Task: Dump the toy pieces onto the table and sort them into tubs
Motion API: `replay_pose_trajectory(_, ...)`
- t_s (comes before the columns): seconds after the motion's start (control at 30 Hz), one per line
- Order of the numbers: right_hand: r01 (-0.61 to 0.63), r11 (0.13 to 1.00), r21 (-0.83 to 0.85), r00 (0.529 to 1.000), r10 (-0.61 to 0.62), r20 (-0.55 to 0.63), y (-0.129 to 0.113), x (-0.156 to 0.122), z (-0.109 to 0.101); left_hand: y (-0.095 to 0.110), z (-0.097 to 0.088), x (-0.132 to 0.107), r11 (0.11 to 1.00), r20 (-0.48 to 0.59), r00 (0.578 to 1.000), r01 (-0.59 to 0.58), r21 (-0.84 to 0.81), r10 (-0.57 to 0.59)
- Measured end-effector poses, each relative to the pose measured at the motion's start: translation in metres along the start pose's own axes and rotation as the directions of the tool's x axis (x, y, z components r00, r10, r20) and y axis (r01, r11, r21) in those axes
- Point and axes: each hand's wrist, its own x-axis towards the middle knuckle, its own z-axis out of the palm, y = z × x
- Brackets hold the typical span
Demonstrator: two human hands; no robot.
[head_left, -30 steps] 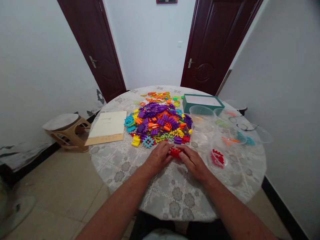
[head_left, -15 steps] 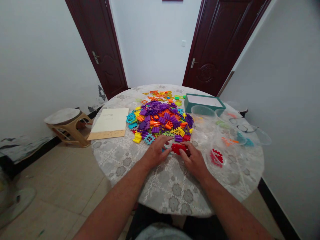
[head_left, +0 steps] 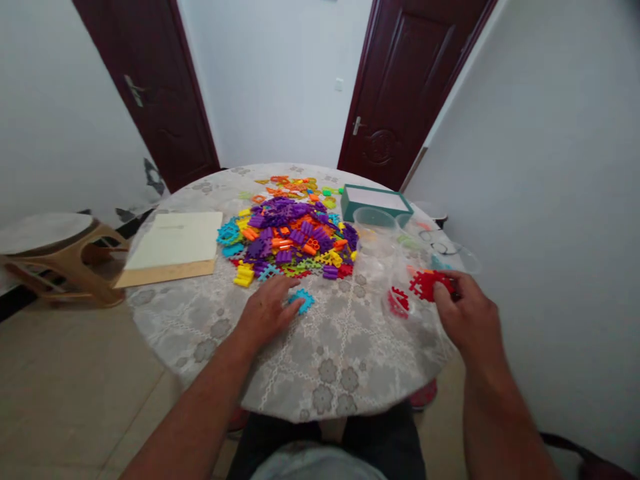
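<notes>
On the right, my right hand [head_left: 470, 310] grips a flat red toothed building piece [head_left: 429, 285] between thumb and fingers, raised over the clear plastic containers. Another red piece [head_left: 399, 302] sits in a clear round container just left of it. My left hand [head_left: 267, 310] rests low over the table with thumb and forefinger apart. A light-blue toothed piece [head_left: 305, 302] lies at its thumb tip, partly behind the thumb. Beyond the left hand rises a pile of mixed plastic building pieces [head_left: 295, 233], purple, orange, yellow, blue and green.
A round table with a patterned cloth [head_left: 330, 347] carries everything. At left lies a pale sheet on a brown board [head_left: 175, 240]. A green-edged box [head_left: 377, 200] stands at the back right, near several clear containers [head_left: 375, 233]. A stool [head_left: 65, 260] is beyond the left edge.
My right hand has carried the red piece rightward from the table's middle to above the containers. My left hand stays by the blue piece, which shows more now. The view has turned right.
</notes>
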Motion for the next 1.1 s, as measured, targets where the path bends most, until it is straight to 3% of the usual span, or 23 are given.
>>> replay_pose_trajectory(0.17, 0.067, 0.986, -0.152, 0.988, -0.044, 0.147, 0.032, 0.010, 0.011, -0.004, 0.014, -0.001, 0.974, 0.139, 0.990, -0.065, 0.216, 0.035)
replay_pose_trajectory(0.33, 0.161, 0.961, -0.224, 0.969, -0.111, 0.221, 0.039, 0.003, 0.026, -0.010, 0.015, -0.002, 0.969, 0.140, 0.989, -0.084, 0.233, 0.052)
replay_pose_trajectory(0.43, 0.180, 0.941, -0.286, 0.976, -0.134, 0.172, 0.042, 0.003, 0.028, -0.014, 0.017, -0.002, 0.977, 0.091, 0.994, -0.069, 0.202, 0.052)
replay_pose_trajectory(0.6, 0.239, 0.941, -0.238, 0.967, -0.253, -0.029, 0.037, 0.006, 0.019, -0.016, 0.019, -0.002, 0.991, -0.010, 0.999, -0.030, 0.132, 0.031)
replay_pose_trajectory(0.73, 0.215, 0.976, -0.044, 0.973, -0.217, -0.074, 0.003, -0.004, 0.010, -0.010, 0.016, -0.001, 0.995, -0.041, 0.998, -0.044, 0.089, 0.048)
replay_pose_trajectory(0.83, 0.207, 0.955, 0.212, 0.972, -0.226, 0.070, -0.040, -0.021, 0.012, -0.002, 0.012, 0.000, 0.993, -0.065, 0.992, -0.101, 0.052, 0.105)
replay_pose_trajectory(0.9, 0.198, 0.900, 0.389, 0.920, -0.308, 0.242, -0.072, -0.032, 0.020, 0.002, 0.009, 0.000, 0.992, -0.081, 0.989, -0.118, 0.037, 0.121)
replay_pose_trajectory(0.97, 0.140, 0.847, 0.513, 0.838, -0.377, 0.394, -0.100, -0.039, 0.036, 0.004, 0.008, -0.001, 0.991, -0.099, 0.986, -0.132, 0.038, 0.135)
replay_pose_trajectory(1.03, 0.065, 0.817, 0.573, 0.776, -0.402, 0.485, -0.123, -0.039, 0.056, 0.003, 0.008, -0.002, 0.986, -0.121, 0.978, -0.163, 0.044, 0.167)
replay_pose_trajectory(1.1, 0.020, 0.797, 0.603, 0.743, -0.415, 0.524, -0.139, -0.034, 0.079, -0.001, 0.010, -0.002, 0.979, -0.139, 0.969, -0.200, 0.046, 0.205)
